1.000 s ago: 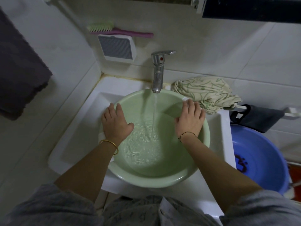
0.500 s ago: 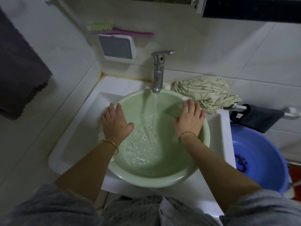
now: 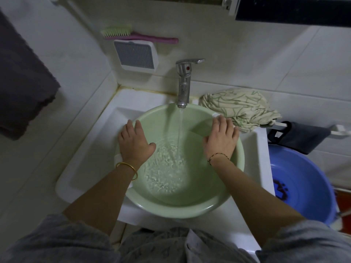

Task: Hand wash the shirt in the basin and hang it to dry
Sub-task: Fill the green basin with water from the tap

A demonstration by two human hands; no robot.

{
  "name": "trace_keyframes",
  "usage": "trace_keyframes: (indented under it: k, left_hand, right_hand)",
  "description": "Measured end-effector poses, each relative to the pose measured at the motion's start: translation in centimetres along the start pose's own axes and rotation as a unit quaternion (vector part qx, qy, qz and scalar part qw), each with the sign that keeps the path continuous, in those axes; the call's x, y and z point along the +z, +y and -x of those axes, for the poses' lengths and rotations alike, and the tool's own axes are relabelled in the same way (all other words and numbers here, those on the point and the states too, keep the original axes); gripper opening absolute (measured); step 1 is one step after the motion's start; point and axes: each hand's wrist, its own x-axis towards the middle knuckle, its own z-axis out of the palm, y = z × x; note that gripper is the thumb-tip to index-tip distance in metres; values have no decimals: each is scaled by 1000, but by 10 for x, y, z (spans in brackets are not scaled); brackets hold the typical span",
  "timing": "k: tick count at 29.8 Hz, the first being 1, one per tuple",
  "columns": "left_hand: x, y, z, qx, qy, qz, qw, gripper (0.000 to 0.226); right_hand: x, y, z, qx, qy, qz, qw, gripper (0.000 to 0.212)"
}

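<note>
One basin (image 3: pixel 176 213) under left hand (image 3: pixel 133 144) and right hand (image 3: pixel 221 140) (one shirt (image 3: pixel 239 107) beside)

The round pale green plastic basin (image 3: pixel 176 212) looks smooth and glossy. The silver metal tap (image 3: pixel 183 88) is dull, the cream patterned cloth shirt (image 3: pixel 239 107) matt.

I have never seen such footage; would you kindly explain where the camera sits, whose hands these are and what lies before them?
There is no machine: a person wears one wide-angle camera on the head, looking down at their own bare hands. The left hand and right hand rest on opposite sides of a green basin standing in a white sink. The tap runs water into it. The shirt, cream with green lines, lies bunched on the sink's back right corner, outside the basin. A blue tub stands at the right.
</note>
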Motion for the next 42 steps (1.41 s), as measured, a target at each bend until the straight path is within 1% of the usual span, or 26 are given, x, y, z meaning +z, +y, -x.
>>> trace_keyframes:
  k: [15,19,25,42]
  left_hand:
    - [0,0,0,-1,-1,-5,1000,92]
    - [0,0,0,0,0,-4,1000,92]
    - [1,0,0,2,8,8,1000,91]
    - [-1,1,0,-6,-14,-3,1000,92]
  right_hand:
    - [1,0,0,-2,3,0,1000,71]
    - [2,-1,1,-4,15,-2,1000,71]
    - [1,0,0,-4,7,4,1000,72]
    - [1,-1,0,-2,13,3,1000,72]
